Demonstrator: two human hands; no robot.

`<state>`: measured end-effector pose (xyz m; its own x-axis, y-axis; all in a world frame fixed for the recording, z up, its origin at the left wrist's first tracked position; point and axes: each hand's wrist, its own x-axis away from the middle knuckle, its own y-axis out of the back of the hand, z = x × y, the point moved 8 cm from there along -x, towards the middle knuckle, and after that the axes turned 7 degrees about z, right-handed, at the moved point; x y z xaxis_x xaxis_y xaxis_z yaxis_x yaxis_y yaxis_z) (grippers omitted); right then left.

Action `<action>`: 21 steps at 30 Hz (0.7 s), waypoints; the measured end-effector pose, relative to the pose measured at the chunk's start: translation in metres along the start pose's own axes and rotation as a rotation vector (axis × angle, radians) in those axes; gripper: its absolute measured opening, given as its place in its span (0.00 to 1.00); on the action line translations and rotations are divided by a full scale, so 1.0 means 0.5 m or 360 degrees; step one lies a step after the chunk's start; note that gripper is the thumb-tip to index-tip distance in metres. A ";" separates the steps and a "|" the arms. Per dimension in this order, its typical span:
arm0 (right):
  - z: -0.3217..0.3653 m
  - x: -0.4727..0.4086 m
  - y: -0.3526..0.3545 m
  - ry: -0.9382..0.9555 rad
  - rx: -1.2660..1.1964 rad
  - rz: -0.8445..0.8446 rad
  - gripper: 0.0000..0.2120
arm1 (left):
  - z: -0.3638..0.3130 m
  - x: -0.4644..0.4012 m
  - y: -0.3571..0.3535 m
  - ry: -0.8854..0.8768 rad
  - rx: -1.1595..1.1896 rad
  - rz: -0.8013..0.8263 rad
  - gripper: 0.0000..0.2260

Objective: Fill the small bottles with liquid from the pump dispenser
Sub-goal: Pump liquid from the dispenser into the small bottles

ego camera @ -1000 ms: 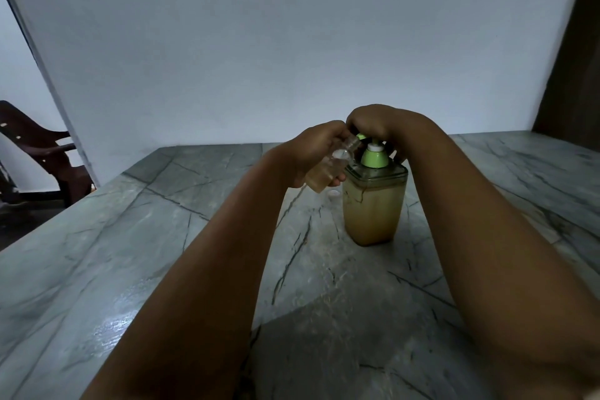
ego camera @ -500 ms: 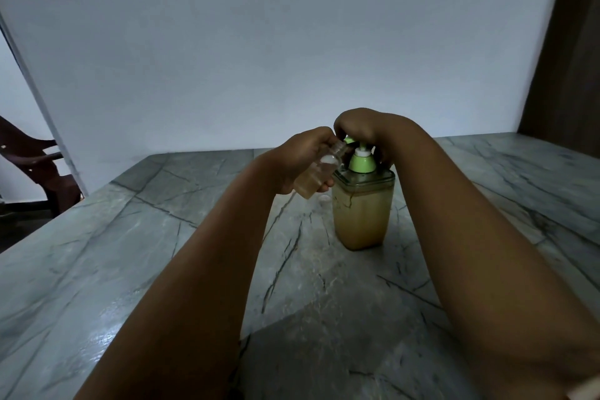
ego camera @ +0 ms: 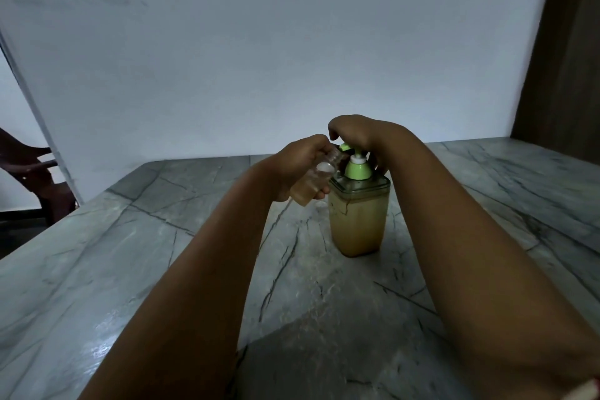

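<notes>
Left hand (ego camera: 300, 166) grips a small bottle (ego camera: 313, 182), fingers curled round its body, tilting it so the open neck points up at the green spout just to its right. Right hand (ego camera: 357, 136) sits on top of the pump head, fingers bent down over it; most of the head is hidden under the palm, so how hard it presses cannot be told.

To do this step well, I judge the neck should stay right under the spout tip before each stroke, the stroke should go slowly and fully, and the bottle should come closer to upright as it fills, since amber liquid already lies in its lower part and could run out at this tilt.

Below the right hand, the dispenser (ego camera: 358, 221) stands upright on the table (ego camera: 130, 269), well filled with amber liquid.

Count: one small bottle in view, one dispenser, two hands. Other bottles are not visible.
</notes>
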<state>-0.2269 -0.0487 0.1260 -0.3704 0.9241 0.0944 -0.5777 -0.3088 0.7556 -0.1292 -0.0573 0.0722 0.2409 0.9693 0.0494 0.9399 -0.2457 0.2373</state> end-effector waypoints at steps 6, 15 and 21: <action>0.000 -0.016 -0.013 -0.0003 0.0265 0.0029 0.13 | 0.002 0.004 0.002 0.0009 -0.0006 -0.0029 0.14; -0.003 -0.003 0.005 -0.0045 -0.0151 -0.0095 0.10 | -0.003 0.004 -0.003 -0.0024 0.0009 0.0016 0.14; -0.008 -0.013 -0.004 -0.0077 0.0092 -0.0060 0.13 | 0.002 0.001 0.004 0.0004 -0.0001 -0.0035 0.15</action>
<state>-0.2261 -0.0547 0.1213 -0.3129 0.9450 0.0953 -0.5470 -0.2613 0.7953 -0.1270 -0.0572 0.0716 0.2198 0.9745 0.0463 0.9447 -0.2244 0.2391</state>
